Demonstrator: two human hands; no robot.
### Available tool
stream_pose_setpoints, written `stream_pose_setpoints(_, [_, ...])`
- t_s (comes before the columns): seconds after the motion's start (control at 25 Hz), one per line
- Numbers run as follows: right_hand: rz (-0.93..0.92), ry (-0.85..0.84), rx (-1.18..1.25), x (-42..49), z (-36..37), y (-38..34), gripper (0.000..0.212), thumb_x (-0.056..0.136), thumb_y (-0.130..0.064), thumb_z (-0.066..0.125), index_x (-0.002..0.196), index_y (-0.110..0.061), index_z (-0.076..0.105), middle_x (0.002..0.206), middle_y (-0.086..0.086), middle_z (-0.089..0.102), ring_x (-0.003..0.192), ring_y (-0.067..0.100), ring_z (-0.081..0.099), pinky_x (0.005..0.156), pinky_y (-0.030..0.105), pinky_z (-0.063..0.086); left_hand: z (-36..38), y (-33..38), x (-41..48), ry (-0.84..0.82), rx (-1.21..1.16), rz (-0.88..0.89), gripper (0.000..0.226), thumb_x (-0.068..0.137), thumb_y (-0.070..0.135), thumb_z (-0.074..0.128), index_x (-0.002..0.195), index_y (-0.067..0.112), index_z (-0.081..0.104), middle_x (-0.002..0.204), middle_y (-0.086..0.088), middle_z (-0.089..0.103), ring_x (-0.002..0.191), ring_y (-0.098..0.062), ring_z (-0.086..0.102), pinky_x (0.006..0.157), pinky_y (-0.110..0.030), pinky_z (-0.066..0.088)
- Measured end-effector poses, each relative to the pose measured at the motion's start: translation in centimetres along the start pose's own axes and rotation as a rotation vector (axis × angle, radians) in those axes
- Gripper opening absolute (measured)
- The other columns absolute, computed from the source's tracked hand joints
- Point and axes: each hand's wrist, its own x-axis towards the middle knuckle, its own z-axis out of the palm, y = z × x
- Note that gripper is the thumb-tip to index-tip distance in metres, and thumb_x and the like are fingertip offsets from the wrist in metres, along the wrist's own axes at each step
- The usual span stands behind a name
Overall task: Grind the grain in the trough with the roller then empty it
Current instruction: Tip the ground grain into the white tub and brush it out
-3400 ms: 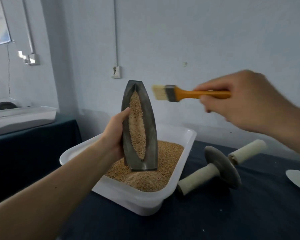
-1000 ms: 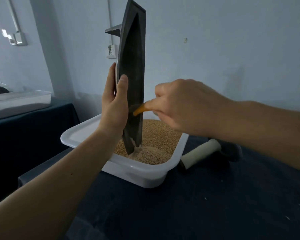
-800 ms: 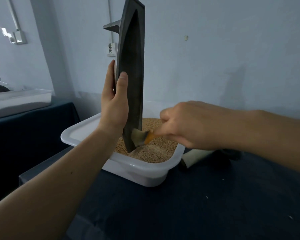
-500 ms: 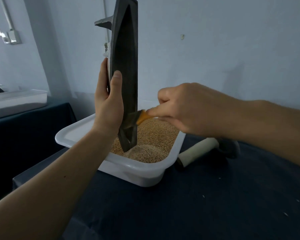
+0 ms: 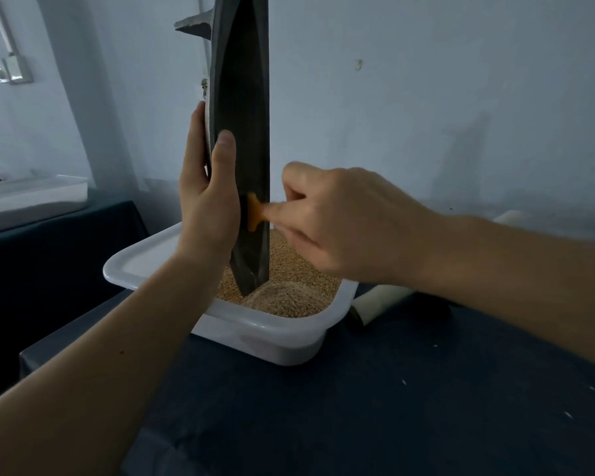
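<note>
Head: your left hand (image 5: pixel 207 204) grips the dark boat-shaped metal trough (image 5: pixel 244 115) upright to drain it; right hand (image 5: pixel 340 225) pinches the orange-handled brush (image 5: pixel 254 213).

Cut off at the upper edge: top end of the dark grey boat-shaped metal trough (image 5: pixel 244 132), held upright. Hidden behind that trough: most of the fingers of the left hand (image 5: pixel 208 201), and most of a pale wall fitting (image 5: pixel 204 89), not identifiable. Concealed inside the right hand (image 5: pixel 340 221): nearly all of the orange-handled brush (image 5: pixel 254 213), bristles not distinguishable against the dark hollow. Masked by the right forearm (image 5: pixel 512 269): middle of the white-handled roller (image 5: pixel 380 302) and the far right rim of the white plastic tub (image 5: pixel 272 329). Cropped by the left edge: long white tray (image 5: pixel 31 194). Too small to identify: pale specks (image 5: pixel 435 345) on the dark cloth (image 5: pixel 392 407), small mark (image 5: pixel 358 64) on the wall (image 5: pixel 461 80).
</note>
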Motion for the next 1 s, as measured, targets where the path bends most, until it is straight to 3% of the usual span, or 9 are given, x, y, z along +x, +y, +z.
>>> stream_pose_setpoints(0.12, [-0.061,-0.167,0.05,-1.0,0.9,-0.8,0.025,0.103,-0.024,0.044,0.111,-0.023,0.068,0.089,-0.005,0.043,0.063,0.009,0.046,0.057,0.023,0.043,0.1,0.0,-0.1,0.034,0.027,0.006,0.054,0.102,0.044,0.049,0.153,0.03,0.036,0.142,0.019,0.052,0.128,0.006,0.048,0.1,-0.015,0.044])
stream_pose_setpoints(0.24, [-0.099,-0.25,0.185,-1.7,-0.1,0.6,0.025,0.099,-0.021,0.052,0.105,-0.025,0.076,0.081,-0.014,0.045,0.065,0.002,0.046,0.057,0.016,0.035,0.0,0.0,0.0,0.039,0.04,0.015,0.054,0.103,0.041,0.047,0.154,0.027,0.035,0.143,0.02,0.05,0.126,0.011,0.047,0.092,-0.006,0.041])
stream_pose_setpoints(0.36, [-0.002,-0.046,0.16,-1.5,-0.7,1.8,0.026,0.097,-0.017,0.056,0.112,-0.021,0.077,0.082,-0.007,0.054,0.063,0.005,0.048,0.055,0.02,0.04,0.0,0.2,0.0,0.038,0.047,0.01,0.055,0.102,0.046,0.047,0.154,0.031,0.035,0.143,0.018,0.05,0.126,0.008,0.048,0.095,-0.012,0.045])
stream_pose_setpoints(0.48, [0.058,0.036,0.136,-0.6,0.0,0.9,0.027,0.101,-0.016,0.054,0.119,-0.019,0.074,0.091,-0.002,0.052,0.067,0.01,0.051,0.06,0.022,0.045,-0.1,0.2,-0.1,0.022,0.025,0.013,0.055,0.102,0.046,0.048,0.154,0.031,0.035,0.145,0.01,0.05,0.13,-0.005,0.05,0.106,-0.033,0.047])
stream_pose_setpoints(0.52, [0.035,-0.003,0.137,-0.5,0.1,0.5,0.027,0.101,-0.016,0.053,0.119,-0.019,0.073,0.092,-0.003,0.051,0.068,0.01,0.051,0.061,0.024,0.048,-0.1,0.2,-0.2,0.019,0.019,0.017,0.055,0.102,0.045,0.048,0.154,0.03,0.035,0.146,0.01,0.05,0.131,-0.005,0.05,0.106,-0.033,0.047])
stream_pose_setpoints(0.64, [-0.057,-0.176,0.168,-0.7,-0.2,0.5,0.029,0.098,-0.016,0.053,0.113,-0.025,0.076,0.088,-0.008,0.049,0.068,0.006,0.049,0.059,0.022,0.043,0.1,0.3,-0.3,0.03,0.053,0.044,0.055,0.103,0.042,0.047,0.154,0.028,0.034,0.145,0.017,0.049,0.129,0.006,0.047,0.098,-0.013,0.044])
stream_pose_setpoints(0.84, [-0.002,-0.018,0.128,-0.8,-0.1,0.5,0.028,0.099,-0.014,0.055,0.119,-0.021,0.073,0.093,-0.005,0.046,0.066,0.009,0.047,0.059,0.025,0.045,0.0,0.3,-0.3,-0.016,0.043,0.087,0.054,0.104,0.04,0.047,0.154,0.024,0.035,0.146,0.006,0.051,0.133,-0.009,0.049,0.106,-0.031,0.046])
stream_pose_setpoints(1.0, [-0.041,-0.181,0.14,-1.6,0.6,-0.4,0.024,0.094,-0.016,0.055,0.105,-0.023,0.076,0.088,-0.008,0.047,0.064,0.005,0.046,0.055,0.02,0.038,0.1,0.7,-0.5,-0.011,0.108,0.093,0.054,0.104,0.04,0.047,0.154,0.025,0.035,0.146,0.011,0.05,0.131,-0.001,0.047,0.1,-0.017,0.045])
